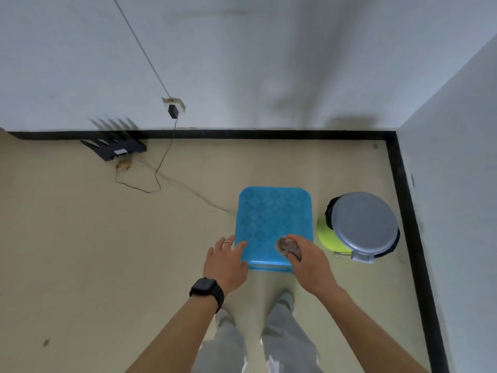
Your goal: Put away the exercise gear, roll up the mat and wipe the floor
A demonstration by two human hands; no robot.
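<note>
A blue plastic stool [271, 216] with a patterned seat stands on the beige floor [80, 251] in front of me. My left hand [224, 261], with a ring and a black watch on the wrist, rests open on the stool's near left corner. My right hand [309, 261] is over the near right corner and is closed on a small crumpled grey-brown cloth [287, 246] that touches the seat. No mat or exercise gear is in view.
A grey-lidded pedal bin [363, 224] with a lime-green base stands right of the stool, near the room corner. A black router [115, 146] lies by the wall at left, with thin cables [158, 173] trailing across the floor from a wall socket [174, 105]. My legs are below.
</note>
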